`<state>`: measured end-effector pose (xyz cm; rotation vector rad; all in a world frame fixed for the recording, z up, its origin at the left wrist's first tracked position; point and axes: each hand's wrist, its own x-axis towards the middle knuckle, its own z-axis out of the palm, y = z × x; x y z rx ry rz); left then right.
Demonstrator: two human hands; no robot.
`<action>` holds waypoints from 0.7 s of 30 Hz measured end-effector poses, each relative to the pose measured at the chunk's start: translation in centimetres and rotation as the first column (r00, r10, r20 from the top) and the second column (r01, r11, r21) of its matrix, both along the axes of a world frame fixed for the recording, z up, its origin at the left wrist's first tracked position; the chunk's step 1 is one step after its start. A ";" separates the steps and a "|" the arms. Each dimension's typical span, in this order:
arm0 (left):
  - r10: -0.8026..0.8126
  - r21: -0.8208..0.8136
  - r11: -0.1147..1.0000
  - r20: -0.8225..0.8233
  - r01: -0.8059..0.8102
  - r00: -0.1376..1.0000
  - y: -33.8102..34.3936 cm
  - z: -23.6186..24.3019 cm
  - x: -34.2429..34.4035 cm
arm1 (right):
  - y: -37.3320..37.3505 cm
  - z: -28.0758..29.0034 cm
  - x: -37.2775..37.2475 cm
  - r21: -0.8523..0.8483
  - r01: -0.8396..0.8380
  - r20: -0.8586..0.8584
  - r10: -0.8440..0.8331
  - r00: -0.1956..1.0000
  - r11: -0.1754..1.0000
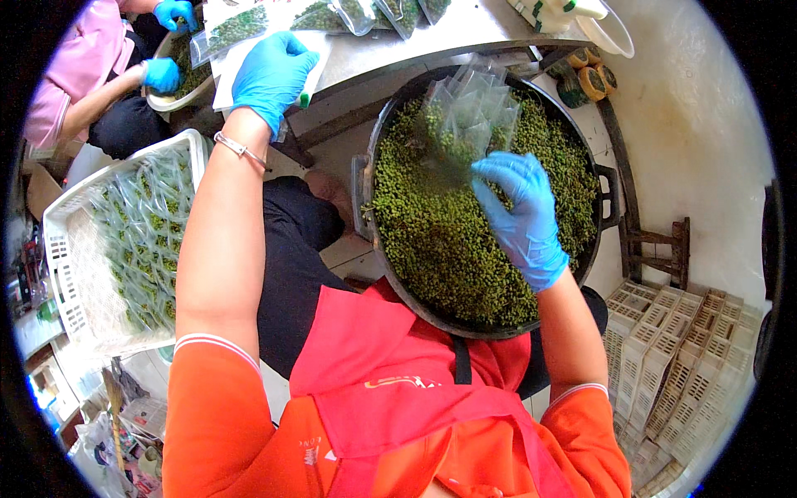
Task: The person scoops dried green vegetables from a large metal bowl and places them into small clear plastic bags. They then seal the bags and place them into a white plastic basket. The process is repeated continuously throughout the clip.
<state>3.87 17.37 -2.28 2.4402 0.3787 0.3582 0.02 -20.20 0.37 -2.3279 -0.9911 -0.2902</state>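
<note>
My right hand (523, 217), in a blue glove, hovers over a wide dark pan (599, 195) filled with small green berries (448, 249) that look like green peppercorns. Its fingers curl together beside the lower edge of several clear plastic bags (473, 112) lying over the berries. A dark blur at the fingertips hides what they hold, if anything. My left hand (272, 79), also blue-gloved, is at the table's near edge over a flat white surface (314, 76). Its fingers are bent and closed; whatever is in them is hidden. A small green-tipped thing (305, 100) shows beneath it.
Filled clear bags (237, 29) lie along the metal table (448, 31). At the left, a white plastic crate (70, 241) holds many filled bags. A co-worker's blue-gloved hands (162, 75) are at a tub upper left. Stacked crates (664, 349) and a wooden stool (664, 249) stand right.
</note>
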 end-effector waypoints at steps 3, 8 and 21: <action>0.121 -0.009 0.993 0.038 -0.121 0.992 -1.7 1.0 -0.4 | 0.0 0.1 -1.3 0.108 0.039 -0.259 -0.009 0.966 0.993; -0.299 0.085 0.954 0.160 0.289 0.941 -14.4 4.8 -5.4 | 1.1 2.0 -2.2 0.399 0.358 -0.780 0.107 0.617 0.844; -0.386 -0.292 0.838 0.279 0.461 0.879 -14.4 4.3 -5.1 | 2.7 -6.4 -4.8 -0.482 -0.146 -0.199 0.054 0.978 0.864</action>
